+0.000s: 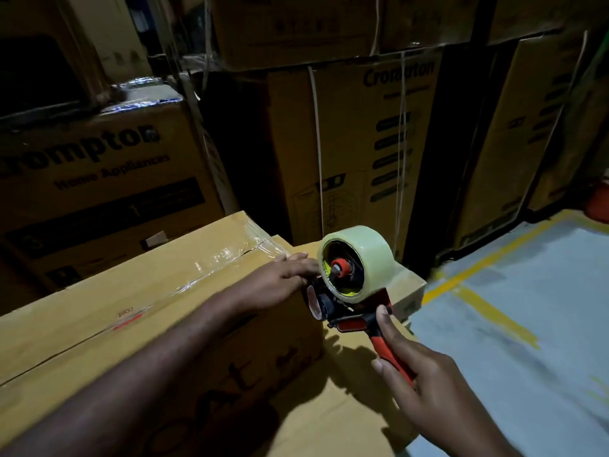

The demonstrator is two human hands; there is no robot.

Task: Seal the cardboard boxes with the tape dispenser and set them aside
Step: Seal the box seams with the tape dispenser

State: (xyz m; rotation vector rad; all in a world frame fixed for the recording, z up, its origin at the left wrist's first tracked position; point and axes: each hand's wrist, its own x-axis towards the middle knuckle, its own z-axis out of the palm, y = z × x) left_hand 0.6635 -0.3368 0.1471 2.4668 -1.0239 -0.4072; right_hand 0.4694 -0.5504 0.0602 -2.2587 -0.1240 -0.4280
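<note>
left hand (pixel 283 278) flat on cardboard box (pixel 131 308) top, fingers (pixel 296 260) straight, pressing by end edge; guessing it pins tape strip (pixel 211 265) down. right hand (pixel 425 390) fingers clamped round tape dispenser (pixel 349 278) handle, dispenser head just beyond left fingertips at box end, probably folding tape over edge.

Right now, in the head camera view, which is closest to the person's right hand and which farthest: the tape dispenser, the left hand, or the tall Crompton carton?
1. tape dispenser: gripped by its red handle in the right hand.
2. left hand: just past the dispenser, to the left, flat on the taped box.
3. tall Crompton carton: upright at the back, beyond both.
</note>
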